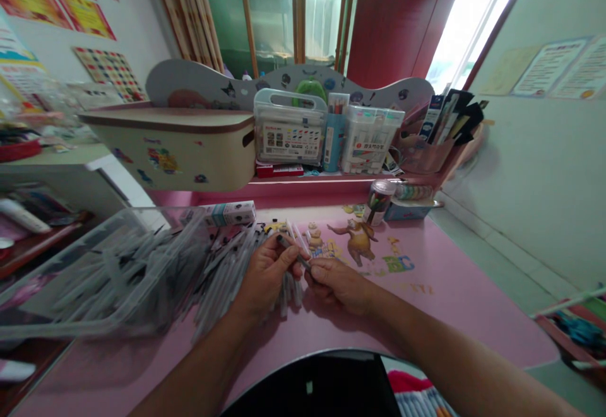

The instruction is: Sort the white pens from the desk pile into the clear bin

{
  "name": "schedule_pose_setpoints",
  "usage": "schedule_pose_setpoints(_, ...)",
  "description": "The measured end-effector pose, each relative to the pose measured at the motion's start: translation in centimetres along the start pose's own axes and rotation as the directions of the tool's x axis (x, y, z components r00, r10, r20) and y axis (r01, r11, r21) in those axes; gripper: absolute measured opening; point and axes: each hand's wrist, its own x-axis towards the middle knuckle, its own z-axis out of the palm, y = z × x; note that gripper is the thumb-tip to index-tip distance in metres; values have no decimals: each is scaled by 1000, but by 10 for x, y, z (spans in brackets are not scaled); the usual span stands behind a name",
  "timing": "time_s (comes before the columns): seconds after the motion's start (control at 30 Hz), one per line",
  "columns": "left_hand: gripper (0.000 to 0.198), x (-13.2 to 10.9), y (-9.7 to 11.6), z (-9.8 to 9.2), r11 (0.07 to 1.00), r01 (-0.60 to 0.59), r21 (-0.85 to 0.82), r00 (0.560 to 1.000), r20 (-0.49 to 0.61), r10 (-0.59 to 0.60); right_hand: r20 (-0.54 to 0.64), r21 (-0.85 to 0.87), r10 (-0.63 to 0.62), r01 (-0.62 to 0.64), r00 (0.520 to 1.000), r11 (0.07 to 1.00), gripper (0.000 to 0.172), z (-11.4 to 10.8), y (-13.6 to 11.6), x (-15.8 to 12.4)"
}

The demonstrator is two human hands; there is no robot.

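A slim pen (303,260) with a dark end runs slantwise between my two hands above the pink desk. My left hand (269,272) pinches it near the dark end with thumb and fingers. At its other end, the fingertips of my right hand (338,283) are closed on it; that tip is partly hidden by the fingers. Beneath and left of my left hand lies a loose pile of translucent pen barrels (222,284), some with black ends. A clear plastic box (118,316) holding many more such pieces stands at the left.
Behind the pile lies a small white and teal carton (230,213). A clear jar (380,202) and a blue box (408,210) stand at the back right. The raised shelf carries a cream storage bin (189,152), marker cases (291,130) and a pen holder (426,152).
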Motion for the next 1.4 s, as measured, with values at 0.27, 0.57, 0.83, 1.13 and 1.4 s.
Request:
schedule_pose_setpoints(0.27, 16, 4, 0, 1, 999, -33, -44, 992, -121, 27, -114, -183, -130, 108, 985, 977, 40, -4, 4, 6)
schedule_pose_setpoints(0.57, 36, 3, -8, 3, 911, 380, -163, 907, 258, -332, -271, -79, -212, 198, 939, 977, 46, -8, -1, 6)
schedule_pose_setpoints(0.83, 32, -1, -9, 3, 835, 513, -200, 837, 334, -434, -251, -75, -161, 146, 954, 986, 51, -12, 2, 7)
schedule_pose_setpoints(1.13, 35, 1, -8, 6, 923, 265, -280, 962, 148, -231, -418, 86, -79, 126, 905, 988, 53, -16, -2, 12)
schedule_pose_setpoints(1.4, 27, 4, -18, 7, 991, 94, -92, 994, -48, -99, -323, 40, -214, 239, 922, 970, 38, -12, 3, 12)
